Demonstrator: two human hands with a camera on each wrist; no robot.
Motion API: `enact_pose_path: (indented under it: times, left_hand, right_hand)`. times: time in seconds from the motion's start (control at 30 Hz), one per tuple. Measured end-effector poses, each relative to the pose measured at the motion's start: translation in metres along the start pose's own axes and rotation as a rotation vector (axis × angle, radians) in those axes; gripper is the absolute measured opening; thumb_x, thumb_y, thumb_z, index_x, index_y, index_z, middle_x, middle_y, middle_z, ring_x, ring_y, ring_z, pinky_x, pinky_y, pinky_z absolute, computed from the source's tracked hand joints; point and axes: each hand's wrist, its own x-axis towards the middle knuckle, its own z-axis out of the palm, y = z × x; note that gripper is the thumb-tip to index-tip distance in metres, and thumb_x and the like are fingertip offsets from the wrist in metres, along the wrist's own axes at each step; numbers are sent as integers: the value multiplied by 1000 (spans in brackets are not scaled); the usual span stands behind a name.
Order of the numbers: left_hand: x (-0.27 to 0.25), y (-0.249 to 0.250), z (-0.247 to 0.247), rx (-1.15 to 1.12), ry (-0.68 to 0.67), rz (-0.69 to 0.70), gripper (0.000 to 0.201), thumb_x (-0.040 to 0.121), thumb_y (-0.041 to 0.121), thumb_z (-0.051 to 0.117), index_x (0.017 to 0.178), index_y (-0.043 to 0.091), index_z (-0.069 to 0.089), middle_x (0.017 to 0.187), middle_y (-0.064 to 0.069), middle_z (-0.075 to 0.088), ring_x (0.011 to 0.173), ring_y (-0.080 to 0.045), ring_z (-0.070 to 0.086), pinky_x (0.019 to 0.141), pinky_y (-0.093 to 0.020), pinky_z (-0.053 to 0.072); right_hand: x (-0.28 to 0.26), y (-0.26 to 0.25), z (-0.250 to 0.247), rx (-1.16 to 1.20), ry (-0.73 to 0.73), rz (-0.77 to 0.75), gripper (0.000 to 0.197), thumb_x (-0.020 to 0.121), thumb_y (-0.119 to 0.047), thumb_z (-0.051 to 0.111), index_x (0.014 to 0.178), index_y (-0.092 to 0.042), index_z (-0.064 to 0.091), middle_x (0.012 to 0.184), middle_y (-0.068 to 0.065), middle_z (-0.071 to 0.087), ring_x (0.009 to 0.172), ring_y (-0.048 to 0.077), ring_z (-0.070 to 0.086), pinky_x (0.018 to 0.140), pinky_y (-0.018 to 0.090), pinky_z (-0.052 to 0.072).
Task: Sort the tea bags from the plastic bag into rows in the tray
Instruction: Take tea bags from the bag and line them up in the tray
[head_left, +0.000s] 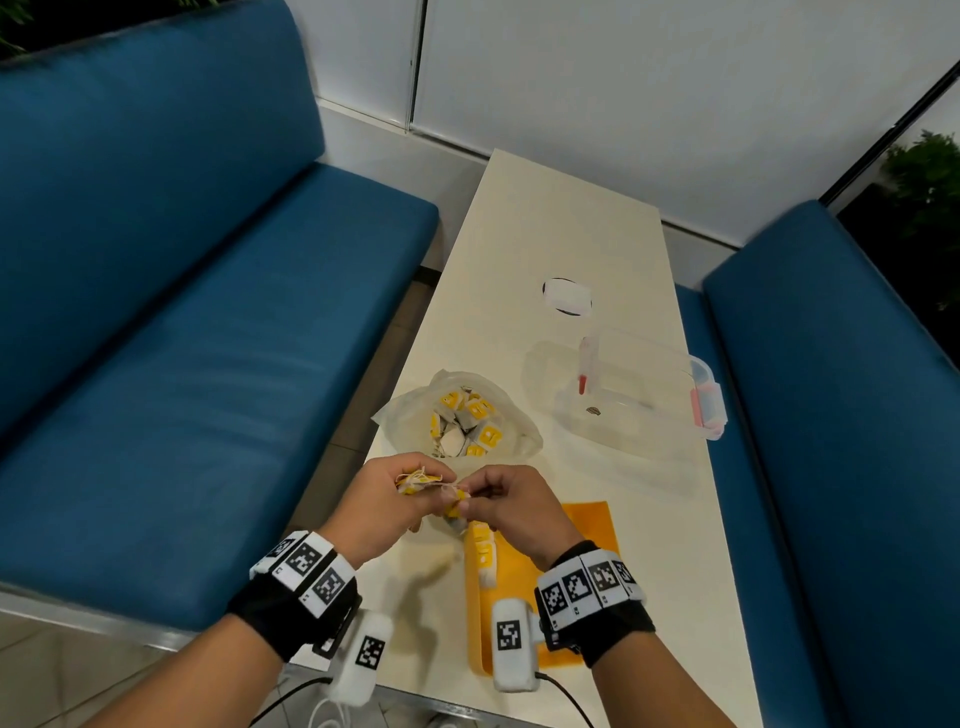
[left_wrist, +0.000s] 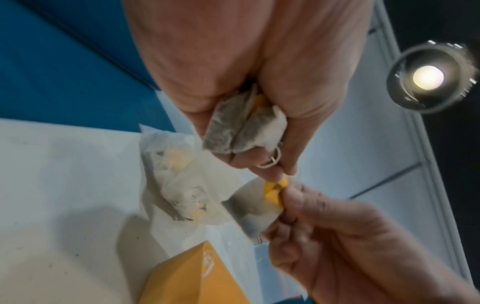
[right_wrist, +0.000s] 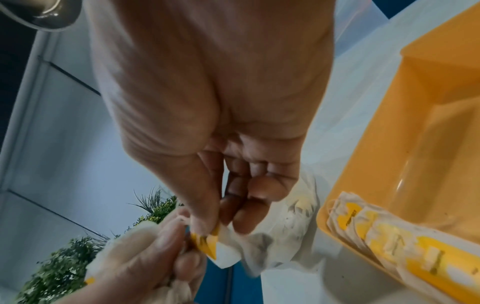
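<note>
blue benches (head_left: 156, 322) flank a long cream table (head_left: 561, 234) that runs away toward a white wall. on the table's right side sits a clear plastic box (head_left: 644, 389) with pink clips, and beyond it a small white oval thing (head_left: 568, 296), too blurred to name. nearest the person lies the yellow tray (head_left: 592, 525), with one row of tea bags (right_wrist: 384, 244) standing along its left edge; the remainder of its floor is bare. just beyond the hands is the plastic bag (head_left: 457, 421), open at the top, with loose yellow-tagged tea bags heaped inside. both hands are raised together over the tray's far end. the left hand (head_left: 384, 499) is curled round a small bunch of tea bags (left_wrist: 244, 127), their strings tangled at the fingertips. the right hand (head_left: 519, 504) pinches one tea bag's yellow tag (right_wrist: 206, 242) between thumb and forefinger, close against the left hand's fingers, the pouch hanging below it.
</note>
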Motion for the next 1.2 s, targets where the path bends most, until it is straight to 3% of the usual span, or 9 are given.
enact_pose_path:
  times: [0.1, 0.2, 0.3, 0.4, 0.53, 0.7, 0.87, 1.07, 1.2]
  left_hand:
    - [-1, 4, -7, -104, 41, -43, 13, 86, 4, 77, 94, 14, 79, 72, -10, 71, 62, -17, 61, 52, -28, 46]
    - [0, 5, -15, -150, 91, -95, 13, 89, 1, 74, 96, 11, 77, 69, -6, 69, 52, -10, 58, 47, -22, 42]
    - [2, -2, -15, -106, 95, -139, 14, 89, 2, 74, 98, 11, 77, 73, -5, 71, 58, -12, 61, 51, -29, 43]
    - [2, -9, -5, -33, 23, -141, 22, 87, 1, 76, 102, 18, 78, 85, -7, 73, 64, -14, 64, 53, -31, 45]
    - [-1, -10, 18, 61, -145, -102, 38, 81, 4, 83, 112, 25, 76, 100, -7, 74, 65, -14, 65, 49, -26, 45]
    - [2, -10, 35, 132, -111, -77, 13, 83, 9, 82, 94, 9, 75, 77, -10, 76, 60, -9, 61, 49, -23, 44]
    - [1, -13, 41, 71, -65, -104, 13, 82, 10, 82, 92, 5, 75, 70, -4, 72, 57, -8, 61, 47, -22, 43]
    - [-1, -18, 44, 87, -63, -101, 12, 82, 12, 83, 91, 8, 77, 75, -15, 72, 59, -10, 61, 48, -23, 43]
    - [-2, -20, 47, 90, -74, -86, 10, 84, 13, 82, 93, 14, 78, 72, -6, 72, 59, -10, 62, 49, -24, 44]
  right_hand:
    - [3, 4, -7, -40, 55, 15, 8, 83, 1, 74, 90, -3, 72, 76, 4, 68, 64, 7, 59, 59, 17, 47]
    - [2, 13, -18, -134, 74, 3, 6, 84, -6, 74, 83, -12, 71, 74, -1, 67, 63, 7, 59, 61, 24, 48]
    - [-3, 20, -29, -151, 61, 27, 8, 84, -12, 76, 80, -12, 69, 76, 3, 69, 65, 15, 60, 59, 28, 50]
    - [-8, 22, -33, -100, 42, 60, 11, 82, -3, 75, 80, -12, 70, 76, 3, 71, 68, 13, 63, 56, 23, 47]
    - [-14, 17, -31, -23, 9, 31, 9, 82, 6, 72, 84, -3, 69, 71, 5, 67, 56, 4, 59, 52, 14, 42]
    - [-18, 16, -28, 51, 42, 30, 7, 82, -2, 75, 82, -7, 70, 67, 7, 67, 60, 16, 59, 50, 23, 40]
    - [-20, 21, -24, 74, 97, 68, 8, 82, -2, 76, 87, -1, 69, 69, 13, 69, 61, 19, 64, 50, 28, 41]
    - [-24, 23, -23, 112, 97, 89, 12, 84, -2, 74, 91, 5, 67, 74, 25, 71, 61, 22, 66, 49, 25, 43]
    - [-24, 27, -25, 104, 106, 106, 7, 85, 2, 71, 90, 4, 66, 73, 27, 69, 61, 23, 67, 47, 24, 44]
